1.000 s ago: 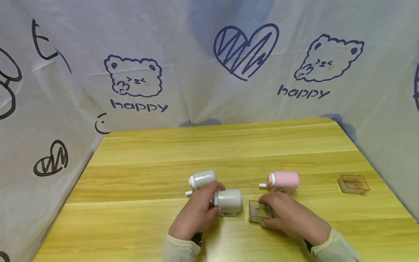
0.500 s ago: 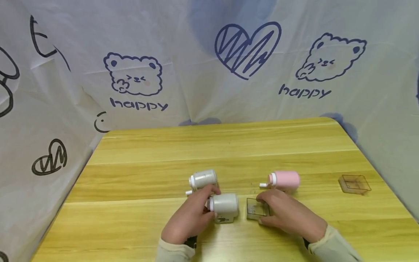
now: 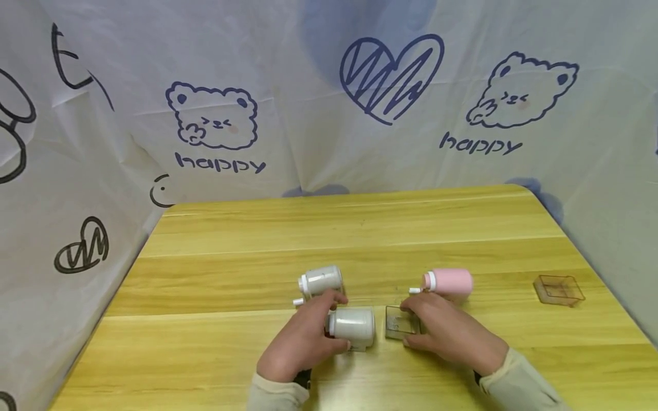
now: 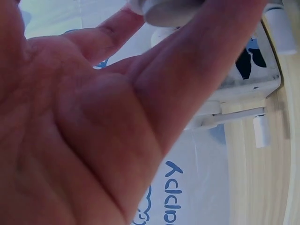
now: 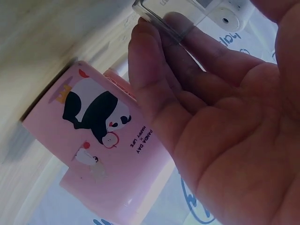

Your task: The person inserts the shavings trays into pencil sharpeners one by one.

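Observation:
My left hand (image 3: pixel 305 337) grips the crank end of a whitish pencil sharpener (image 3: pixel 354 325), which lies near the table's front. Part of that sharpener (image 4: pixel 168 11) shows at the top of the left wrist view. My right hand (image 3: pixel 452 334) pinches a small clear grey drawer (image 3: pixel 398 324) between thumb and fingers; its end faces the sharpener across a narrow gap. In the right wrist view the fingertips press the clear drawer's wall (image 5: pixel 161 21). The gripped sharpener's crank is hidden by the left hand.
Behind the left hand lies another whitish crank sharpener (image 3: pixel 323 279). A pink sharpener (image 3: pixel 452 282) with a panda print stands behind the right hand. A clear brownish drawer (image 3: pixel 559 290) rests at the table's right. Printed cloth (image 3: pixel 308 114) hangs beyond the wooden table (image 3: pixel 231 245).
The left hand has drawn its sharpener slightly toward the person and to the left. The right hand has shifted a little left and away with the clear drawer.

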{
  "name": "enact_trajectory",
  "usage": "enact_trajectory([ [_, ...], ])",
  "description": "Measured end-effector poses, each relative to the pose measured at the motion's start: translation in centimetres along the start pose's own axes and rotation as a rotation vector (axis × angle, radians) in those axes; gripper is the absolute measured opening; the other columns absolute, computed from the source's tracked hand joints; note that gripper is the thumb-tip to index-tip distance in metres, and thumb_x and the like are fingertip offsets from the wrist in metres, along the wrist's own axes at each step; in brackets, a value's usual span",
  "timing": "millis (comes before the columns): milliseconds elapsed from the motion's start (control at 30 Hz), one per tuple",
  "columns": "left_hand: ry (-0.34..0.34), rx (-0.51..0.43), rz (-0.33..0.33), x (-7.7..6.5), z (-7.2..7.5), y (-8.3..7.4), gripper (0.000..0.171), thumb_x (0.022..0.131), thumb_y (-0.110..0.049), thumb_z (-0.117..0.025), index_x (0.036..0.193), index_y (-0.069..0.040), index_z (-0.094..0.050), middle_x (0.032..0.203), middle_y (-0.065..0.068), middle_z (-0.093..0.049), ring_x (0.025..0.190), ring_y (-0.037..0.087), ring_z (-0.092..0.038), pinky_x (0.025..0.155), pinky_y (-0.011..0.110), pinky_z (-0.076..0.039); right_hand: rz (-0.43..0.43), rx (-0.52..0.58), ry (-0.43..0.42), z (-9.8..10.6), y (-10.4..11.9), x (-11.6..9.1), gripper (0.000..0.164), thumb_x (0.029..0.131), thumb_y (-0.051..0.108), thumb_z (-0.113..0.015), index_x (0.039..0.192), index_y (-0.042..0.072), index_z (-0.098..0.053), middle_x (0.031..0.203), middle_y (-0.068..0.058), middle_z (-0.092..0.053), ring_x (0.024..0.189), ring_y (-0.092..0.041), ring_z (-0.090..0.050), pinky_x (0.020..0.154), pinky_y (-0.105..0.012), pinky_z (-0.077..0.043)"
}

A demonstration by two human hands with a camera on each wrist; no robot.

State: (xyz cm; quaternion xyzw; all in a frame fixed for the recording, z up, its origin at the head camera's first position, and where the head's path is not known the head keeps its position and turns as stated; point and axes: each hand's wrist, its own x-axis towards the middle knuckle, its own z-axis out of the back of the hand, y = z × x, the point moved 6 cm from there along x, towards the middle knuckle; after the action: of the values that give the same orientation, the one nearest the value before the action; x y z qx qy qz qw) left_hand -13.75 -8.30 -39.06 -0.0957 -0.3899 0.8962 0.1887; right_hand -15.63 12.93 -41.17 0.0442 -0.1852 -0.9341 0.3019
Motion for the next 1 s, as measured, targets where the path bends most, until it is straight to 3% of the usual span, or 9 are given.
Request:
enact_trajectory([
  [267,-0.034,0.046,-0.023,0.5,-0.4,-0.1,0.041,0.077,-0.012,-0.075,0.115,-0.012,-0.058,0.109,0.001,-0.062,0.095,0.016,-0.056,0.085,0.037,-0.047,-0.007,-0.014,-0.031,-0.1,-0.1,0.1,0.045,0.076,0.029,-0.078,0.112,0.007,-0.063,0.107,-0.002,-0.064,0.099,-0.017,-0.058,0.087,-0.040,-0.048],
  [567,-0.122,0.114,-0.066,1.0,-0.6,-0.3,0.040,0.081,-0.014,-0.073,0.118,-0.008,-0.057,0.109,0.004,-0.062,0.097,0.018,-0.057,0.086,0.038,-0.046,-0.071,0.024,-0.044,0.0,-0.2,0.4,0.049,0.078,0.025,-0.078,0.118,0.003,-0.060,0.111,-0.008,-0.063,0.101,-0.020,-0.058,0.087,-0.041,-0.048],
  [1000,-0.121,0.130,-0.047,1.2,-0.8,-0.4,0.042,0.080,-0.015,-0.074,0.117,-0.008,-0.056,0.111,0.006,-0.061,0.101,0.020,-0.056,0.089,0.040,-0.046,-0.050,0.004,-0.053,0.1,0.1,0.4,0.052,0.077,0.026,-0.079,0.121,0.004,-0.059,0.110,-0.008,-0.062,0.098,-0.020,-0.057,0.084,-0.041,-0.049],
])
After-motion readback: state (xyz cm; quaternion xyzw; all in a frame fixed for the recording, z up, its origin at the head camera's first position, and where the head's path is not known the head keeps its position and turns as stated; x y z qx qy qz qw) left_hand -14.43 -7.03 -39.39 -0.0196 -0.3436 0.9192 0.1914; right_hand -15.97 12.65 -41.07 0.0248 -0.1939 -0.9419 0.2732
